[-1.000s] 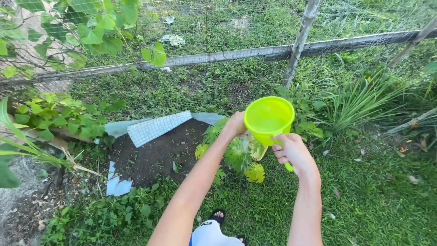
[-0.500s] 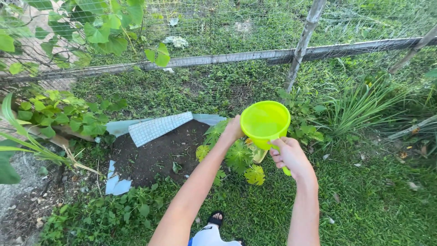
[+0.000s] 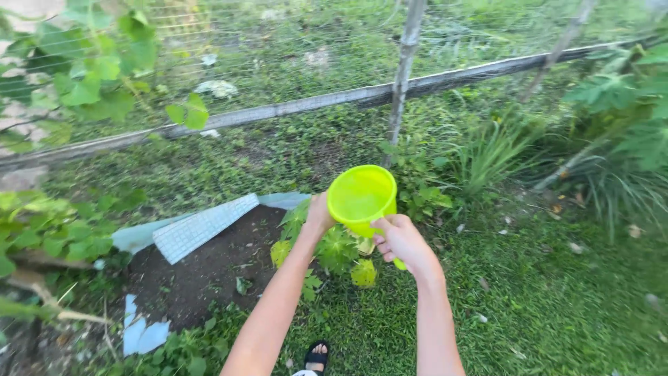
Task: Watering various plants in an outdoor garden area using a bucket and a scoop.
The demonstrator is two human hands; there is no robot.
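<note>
Arms reach forward — right hand [image 3: 402, 240] clenched on the handle of a green cup [image 3: 362, 198], left hand [image 3: 319, 214] pressed to its side, above a plant [image 3: 334, 251].

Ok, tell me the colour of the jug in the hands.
Bright lime green jug, head view.

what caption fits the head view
Both hands, left hand and right hand, hold a lime-green jug above a small leafy plant.
</note>
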